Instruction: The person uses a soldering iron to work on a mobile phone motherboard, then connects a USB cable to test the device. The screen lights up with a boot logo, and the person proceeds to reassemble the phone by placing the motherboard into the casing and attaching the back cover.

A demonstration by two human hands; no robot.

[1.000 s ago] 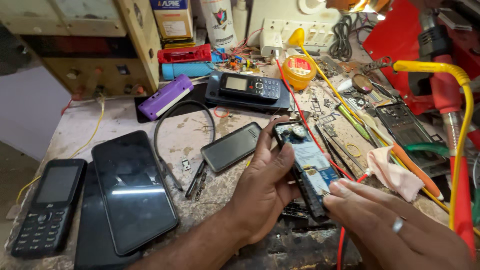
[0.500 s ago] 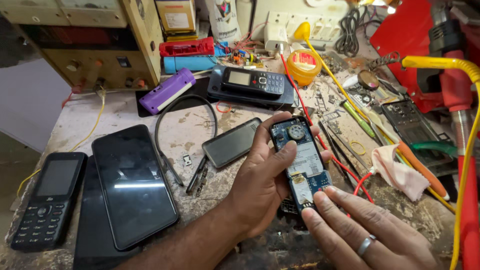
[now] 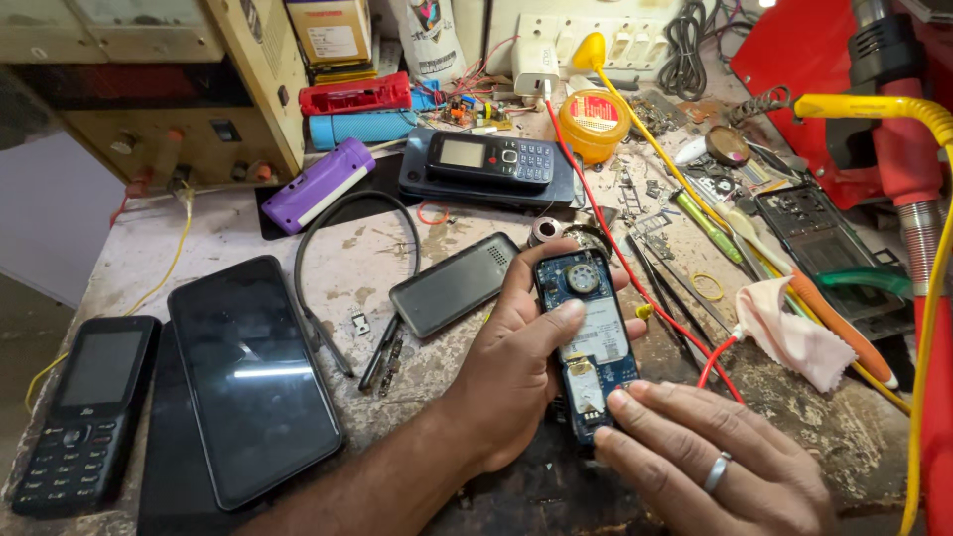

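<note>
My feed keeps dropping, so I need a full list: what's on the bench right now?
opened phone: 1, blue board exposed, held centre
keypad phone: 1, black, far left
smartphone: 1, black, screen up, left
back cover: 1, grey, centre
bar phone: 1, black, on a dark slab, top centre
purple case: 1, purple and white, upper left
black cable: 1, looped, centre left
yellow tub: 1, top centre
pink cloth: 1, right
red wire: 1, crossing centre right
left hand: grips the opened phone
right hand: ringed, fingertip on the phone's lower end
</note>
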